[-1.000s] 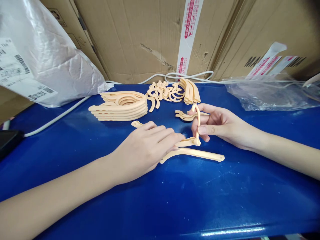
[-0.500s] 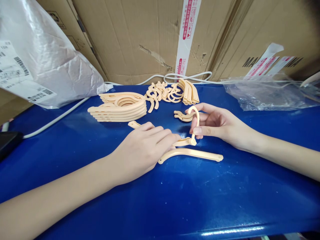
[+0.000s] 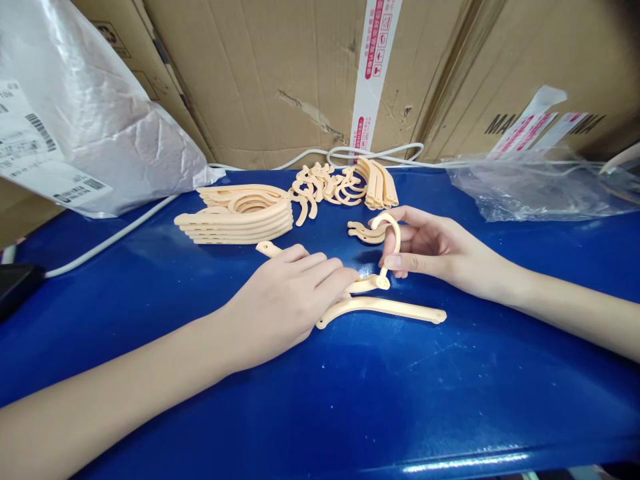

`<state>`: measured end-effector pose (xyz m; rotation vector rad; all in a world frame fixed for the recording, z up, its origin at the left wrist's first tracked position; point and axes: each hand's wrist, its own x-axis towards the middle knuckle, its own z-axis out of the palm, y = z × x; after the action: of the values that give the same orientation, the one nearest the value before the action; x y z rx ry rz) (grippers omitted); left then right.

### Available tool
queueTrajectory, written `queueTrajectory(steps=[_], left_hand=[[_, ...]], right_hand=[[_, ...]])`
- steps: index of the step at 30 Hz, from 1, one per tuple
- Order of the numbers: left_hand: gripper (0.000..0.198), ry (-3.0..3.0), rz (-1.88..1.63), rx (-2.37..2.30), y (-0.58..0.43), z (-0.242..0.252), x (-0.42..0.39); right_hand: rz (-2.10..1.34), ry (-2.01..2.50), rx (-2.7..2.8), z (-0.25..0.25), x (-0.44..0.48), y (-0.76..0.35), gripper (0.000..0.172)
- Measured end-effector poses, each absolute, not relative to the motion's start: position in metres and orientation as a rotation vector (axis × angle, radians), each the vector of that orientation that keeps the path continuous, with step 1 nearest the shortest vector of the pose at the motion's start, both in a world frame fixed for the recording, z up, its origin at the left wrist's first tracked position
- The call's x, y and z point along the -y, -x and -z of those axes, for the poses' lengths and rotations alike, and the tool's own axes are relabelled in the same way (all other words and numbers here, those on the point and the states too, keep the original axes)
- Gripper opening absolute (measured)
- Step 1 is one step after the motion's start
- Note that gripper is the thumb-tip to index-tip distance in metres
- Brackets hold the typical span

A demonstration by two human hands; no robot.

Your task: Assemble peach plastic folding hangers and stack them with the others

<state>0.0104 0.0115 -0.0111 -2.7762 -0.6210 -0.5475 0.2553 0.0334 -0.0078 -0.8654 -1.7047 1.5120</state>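
Note:
My left hand [image 3: 287, 300] lies palm down on a peach plastic hanger arm [image 3: 267, 249], fingers together and pressing it to the blue table [image 3: 350, 400]. My right hand [image 3: 435, 250] pinches a peach hook piece [image 3: 393, 233] between thumb and fingers, holding it upright with its foot at the end of that arm [image 3: 373, 283]. A second loose hanger arm [image 3: 385, 308] lies just in front of both hands.
A stack of finished hangers [image 3: 235, 217] sits behind my left hand, with loose hooks [image 3: 325, 187], stacked arms [image 3: 383, 183] and two more hooks [image 3: 365, 232] beyond. Cardboard boxes [image 3: 300, 73] wall the back; plastic bags [image 3: 85, 127] [image 3: 535, 190] and a white cable [image 3: 110, 239] flank the parts.
The hook in my right hand has shifted slightly left and down toward the arm's end. My left hand has barely moved.

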Motion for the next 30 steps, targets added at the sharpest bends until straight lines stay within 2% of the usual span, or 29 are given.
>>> queueTrajectory(steps=[11, 15, 23, 30], left_hand=[[0.026, 2.759, 0.534, 0.622, -0.011, 0.012, -0.012], [0.029, 2.753, 0.644, 0.751, -0.011, 0.010, -0.015], [0.021, 2.815, 0.671, 0.726, -0.010, 0.011, -0.014], [0.023, 2.824, 0.690, 0.653, -0.011, 0.011, -0.013]], right_hand=[[-1.409, 0.858, 1.812, 0.006, -0.028, -0.255, 0.031], [-1.397, 0.867, 1.967, 0.008, -0.026, -0.252, 0.039], [-1.602, 0.862, 1.559, 0.009, -0.037, -0.256, 0.041], [-1.622, 0.878, 1.527, 0.009, -0.037, -0.255, 0.038]])
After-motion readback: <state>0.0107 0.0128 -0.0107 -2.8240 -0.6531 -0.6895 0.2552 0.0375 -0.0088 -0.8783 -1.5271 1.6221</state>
